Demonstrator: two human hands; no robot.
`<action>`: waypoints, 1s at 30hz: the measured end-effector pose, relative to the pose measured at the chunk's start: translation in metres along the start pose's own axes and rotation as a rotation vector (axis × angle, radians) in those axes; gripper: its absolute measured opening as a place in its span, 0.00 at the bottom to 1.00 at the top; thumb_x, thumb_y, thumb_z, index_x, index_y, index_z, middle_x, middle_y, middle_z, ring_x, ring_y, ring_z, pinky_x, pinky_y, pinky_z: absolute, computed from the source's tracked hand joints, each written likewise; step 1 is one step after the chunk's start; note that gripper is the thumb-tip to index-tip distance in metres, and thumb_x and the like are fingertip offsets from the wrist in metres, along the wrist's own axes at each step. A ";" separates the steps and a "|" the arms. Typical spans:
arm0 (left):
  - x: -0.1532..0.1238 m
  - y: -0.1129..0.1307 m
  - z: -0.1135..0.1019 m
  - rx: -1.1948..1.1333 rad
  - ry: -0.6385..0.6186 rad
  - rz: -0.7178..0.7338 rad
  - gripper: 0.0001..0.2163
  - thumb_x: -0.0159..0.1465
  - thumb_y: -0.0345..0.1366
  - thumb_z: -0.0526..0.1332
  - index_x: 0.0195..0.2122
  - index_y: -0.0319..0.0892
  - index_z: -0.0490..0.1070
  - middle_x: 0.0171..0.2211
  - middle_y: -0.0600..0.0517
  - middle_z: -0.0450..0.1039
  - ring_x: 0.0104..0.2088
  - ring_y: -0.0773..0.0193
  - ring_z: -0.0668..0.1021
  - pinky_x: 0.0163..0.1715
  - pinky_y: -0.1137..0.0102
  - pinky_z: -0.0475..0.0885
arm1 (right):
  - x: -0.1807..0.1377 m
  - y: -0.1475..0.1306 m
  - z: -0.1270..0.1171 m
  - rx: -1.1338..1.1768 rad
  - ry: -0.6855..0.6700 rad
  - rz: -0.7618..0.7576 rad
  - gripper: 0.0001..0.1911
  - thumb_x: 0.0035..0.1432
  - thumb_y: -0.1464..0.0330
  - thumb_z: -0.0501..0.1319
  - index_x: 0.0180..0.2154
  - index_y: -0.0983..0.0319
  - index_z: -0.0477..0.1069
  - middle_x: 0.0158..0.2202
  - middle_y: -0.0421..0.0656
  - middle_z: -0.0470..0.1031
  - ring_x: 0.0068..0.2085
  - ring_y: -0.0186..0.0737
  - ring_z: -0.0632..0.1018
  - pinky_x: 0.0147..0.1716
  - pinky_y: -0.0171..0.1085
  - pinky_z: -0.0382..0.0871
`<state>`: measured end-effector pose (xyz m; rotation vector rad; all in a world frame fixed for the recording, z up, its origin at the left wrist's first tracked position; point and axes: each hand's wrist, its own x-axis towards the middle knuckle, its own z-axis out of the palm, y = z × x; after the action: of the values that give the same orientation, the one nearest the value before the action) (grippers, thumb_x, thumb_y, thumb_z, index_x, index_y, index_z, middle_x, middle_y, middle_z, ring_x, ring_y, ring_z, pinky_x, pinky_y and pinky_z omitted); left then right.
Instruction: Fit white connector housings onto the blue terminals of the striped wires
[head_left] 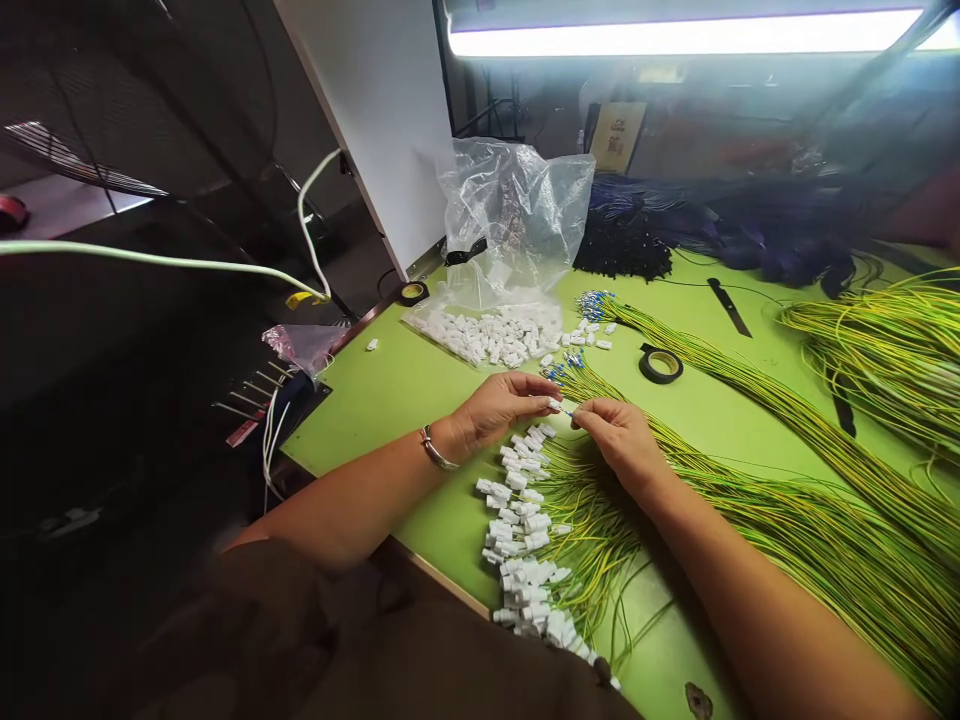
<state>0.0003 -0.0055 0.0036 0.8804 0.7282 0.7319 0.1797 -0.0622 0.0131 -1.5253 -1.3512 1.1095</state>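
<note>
My left hand (501, 402) pinches a small white connector (554, 404) at its fingertips. My right hand (616, 432) pinches the end of a yellow-green wire (581, 408) and holds it against that connector. Both hands hover over a green table (405, 390). Below them lies a row of wires with white connectors fitted (525, 545). A thick bundle of yellow-green wires (787, 540) runs off to the right under my right forearm. Blue-tipped wire ends (566, 368) lie just beyond my hands.
A pile of loose white connectors (495, 338) spills from a clear plastic bag (517, 215). Two black tape rolls (661, 364) (413, 292) and a black blade-like tool (728, 306) lie on the table. More wire bundles (885, 350) lie right; dark wires (720, 235) at the back.
</note>
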 end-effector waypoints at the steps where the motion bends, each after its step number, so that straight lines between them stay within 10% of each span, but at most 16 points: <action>1: 0.000 0.000 0.000 -0.008 -0.003 -0.005 0.16 0.46 0.32 0.75 0.36 0.35 0.78 0.35 0.47 0.79 0.35 0.66 0.79 0.45 0.67 0.72 | 0.000 0.000 0.001 -0.002 0.002 0.005 0.14 0.46 0.59 0.59 0.20 0.63 0.70 0.15 0.34 0.56 0.20 0.29 0.55 0.22 0.34 0.48; 30: -0.001 -0.009 0.012 0.178 0.010 0.174 0.11 0.46 0.32 0.73 0.31 0.36 0.79 0.30 0.49 0.79 0.32 0.67 0.78 0.41 0.68 0.73 | -0.001 0.004 -0.002 0.070 -0.129 0.075 0.22 0.49 0.49 0.63 0.26 0.63 0.71 0.13 0.33 0.57 0.16 0.28 0.56 0.17 0.32 0.48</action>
<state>0.0114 -0.0147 0.0011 1.1128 0.7400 0.8352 0.1827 -0.0636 0.0099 -1.4856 -1.3353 1.3079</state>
